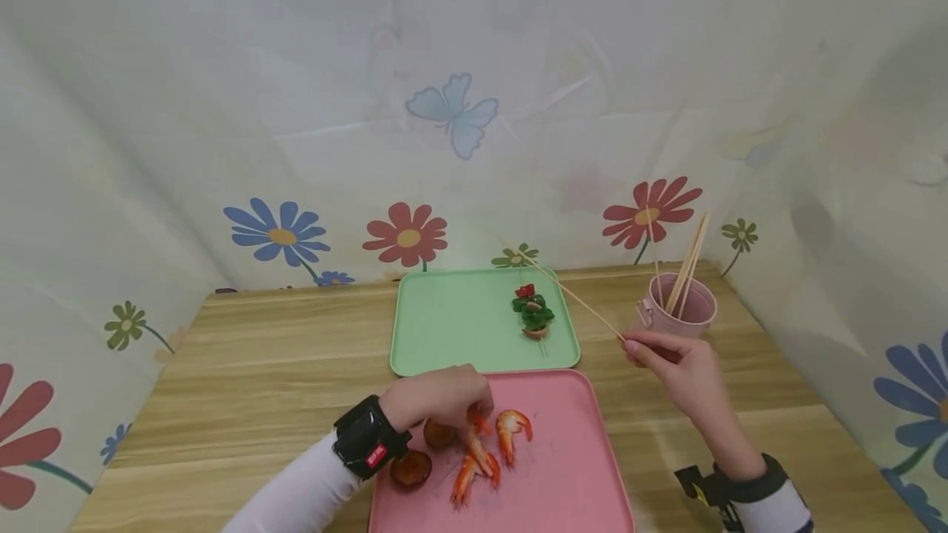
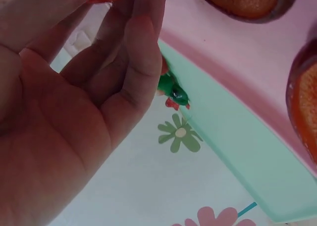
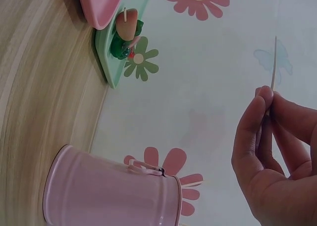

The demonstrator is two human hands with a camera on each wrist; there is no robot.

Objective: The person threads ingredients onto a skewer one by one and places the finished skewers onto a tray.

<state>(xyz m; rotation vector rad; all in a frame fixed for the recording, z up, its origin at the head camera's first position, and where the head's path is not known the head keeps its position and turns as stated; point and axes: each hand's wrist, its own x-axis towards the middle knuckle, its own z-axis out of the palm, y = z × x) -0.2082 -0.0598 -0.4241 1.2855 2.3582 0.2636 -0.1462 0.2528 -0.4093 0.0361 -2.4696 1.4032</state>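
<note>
1. With 12 o'clock as the far side in the head view, the right hand (image 1: 685,373) is pinching a bare skewer (image 1: 573,298) near one end, between thumb and fingers (image 3: 266,93); its free end is pointing towards 10 o'clock.
2. The left hand (image 1: 444,395) is reaching over the pink tray (image 1: 566,471) with curled fingers, gripping a red-orange shrimp (image 1: 480,424) at its 4 o'clock side — the hand is partly hiding it, so whether it is touching the tray, I cannot tell.
3. Around that hand, another shrimp (image 1: 511,436) is lying at 4 o'clock and one more (image 1: 464,481) between 5 and 6, both on the pink tray.
4. Two brown rounds (image 1: 411,468) are sitting there too, at 6 and 7 o'clock from the left hand.
5. Just past the right hand, at 12 o'clock, a pink bucket (image 1: 665,322) is standing upright and holding several sticks (image 1: 687,266).
6. The green tray (image 1: 452,319) is resting at 12 o'clock from the pink one, carrying a loaded skewer (image 1: 535,312) — red, green and brown pieces — towards its 3 o'clock side.
7. The counter (image 1: 274,352) is supporting everything; beyond it, a flowered cloth (image 1: 333,105) is hanging.
</note>
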